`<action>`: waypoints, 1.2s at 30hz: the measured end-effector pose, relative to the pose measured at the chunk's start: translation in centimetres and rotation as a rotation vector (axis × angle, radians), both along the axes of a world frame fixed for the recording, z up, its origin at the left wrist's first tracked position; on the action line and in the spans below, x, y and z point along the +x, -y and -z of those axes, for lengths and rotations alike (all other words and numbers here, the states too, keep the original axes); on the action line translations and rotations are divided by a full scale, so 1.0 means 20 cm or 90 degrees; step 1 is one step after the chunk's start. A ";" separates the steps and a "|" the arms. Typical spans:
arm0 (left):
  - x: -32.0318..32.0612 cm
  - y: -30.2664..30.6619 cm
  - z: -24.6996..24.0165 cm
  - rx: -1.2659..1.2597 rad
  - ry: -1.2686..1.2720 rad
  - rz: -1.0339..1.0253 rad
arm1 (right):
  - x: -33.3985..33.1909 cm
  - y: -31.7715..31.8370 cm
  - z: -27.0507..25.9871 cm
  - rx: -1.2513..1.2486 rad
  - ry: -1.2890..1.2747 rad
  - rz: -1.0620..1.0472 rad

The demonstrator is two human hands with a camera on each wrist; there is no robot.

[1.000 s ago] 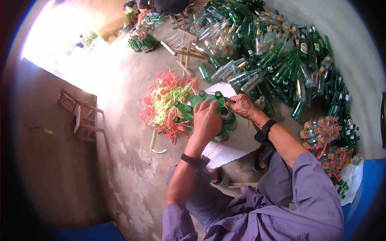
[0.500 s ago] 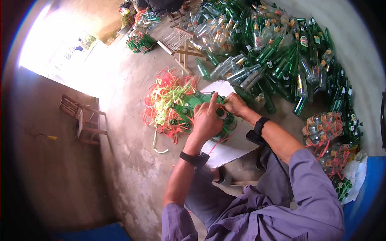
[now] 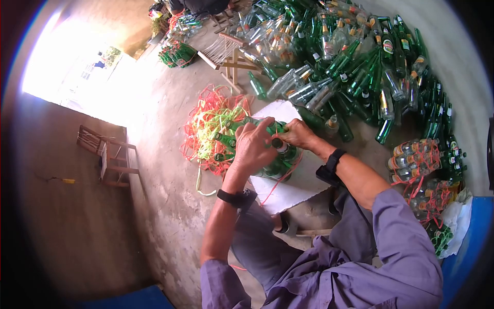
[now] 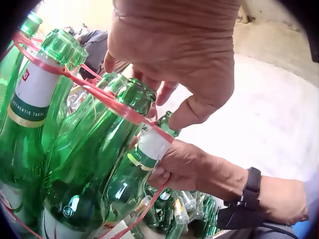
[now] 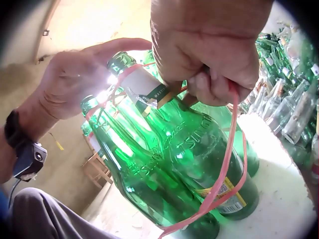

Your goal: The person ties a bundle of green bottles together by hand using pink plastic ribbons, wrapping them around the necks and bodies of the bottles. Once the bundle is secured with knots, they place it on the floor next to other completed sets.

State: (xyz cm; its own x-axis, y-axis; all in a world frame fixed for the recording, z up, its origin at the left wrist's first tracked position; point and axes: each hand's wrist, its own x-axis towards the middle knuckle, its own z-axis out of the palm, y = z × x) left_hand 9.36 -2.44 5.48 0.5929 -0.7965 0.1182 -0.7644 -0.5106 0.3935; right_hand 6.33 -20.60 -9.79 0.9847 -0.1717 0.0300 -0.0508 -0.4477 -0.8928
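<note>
Several green glass bottles (image 4: 89, 164) stand upright in a bundle on a white board (image 3: 303, 183). A red plastic strap (image 4: 89, 88) runs around their necks, and a loop of it droops low along the bottles' sides. My right hand (image 3: 301, 135) is curled tight beside the necks and grips the strap (image 5: 229, 144), which comes out below the fist. Over the bottle tops lies my left hand (image 3: 252, 147), its fingers spread and loosely bent among the necks. In the left wrist view its thumb (image 4: 192, 112) comes down at one bottle mouth; some fingertips are hidden behind the glass.
Beyond the bundle lies a tangled heap of red and yellow straps (image 3: 206, 131). A large pile of loose bottles (image 3: 355, 67) covers the floor at the upper right. Strapped bottle bundles (image 3: 414, 162) lie at the right. A stringed folding stool (image 3: 231, 59) stands ahead, a wooden chair (image 3: 117, 162) at left.
My left hand has shifted left across the bottle tops, and its raised index finger has come down. My right hand keeps hold of the strap near the necks. The bundle has tilted or turned slightly.
</note>
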 end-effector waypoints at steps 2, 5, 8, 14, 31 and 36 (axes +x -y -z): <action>0.00 -0.01 0.00 -0.044 0.016 0.000 | 0.01 0.02 0.04 0.070 0.021 -0.026; -0.02 -0.01 0.01 -0.070 0.042 -0.010 | -0.04 0.04 -0.08 0.087 -0.045 -0.054; -0.04 -0.02 0.01 -0.091 0.057 -0.033 | -0.06 0.03 -0.14 0.152 -0.076 -0.072; 0.03 -0.11 0.02 -0.090 -0.021 -0.117 | -0.05 0.02 -0.18 0.219 -0.021 -0.072; 0.10 -0.20 0.07 -0.093 -0.124 -0.242 | -0.06 -0.02 -0.26 0.261 -0.016 -0.063; 0.16 -0.18 0.11 -0.072 -0.124 -0.230 | -0.08 -0.01 -0.27 0.285 -0.045 -0.077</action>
State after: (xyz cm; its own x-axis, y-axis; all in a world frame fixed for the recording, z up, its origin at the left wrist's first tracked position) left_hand 12.66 1.16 3.33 0.8515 -0.5219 0.0511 -0.4500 -0.6770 0.5824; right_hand 4.69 -20.33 -4.29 0.9955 -0.0357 -0.0883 -0.0892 -0.0250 -0.9957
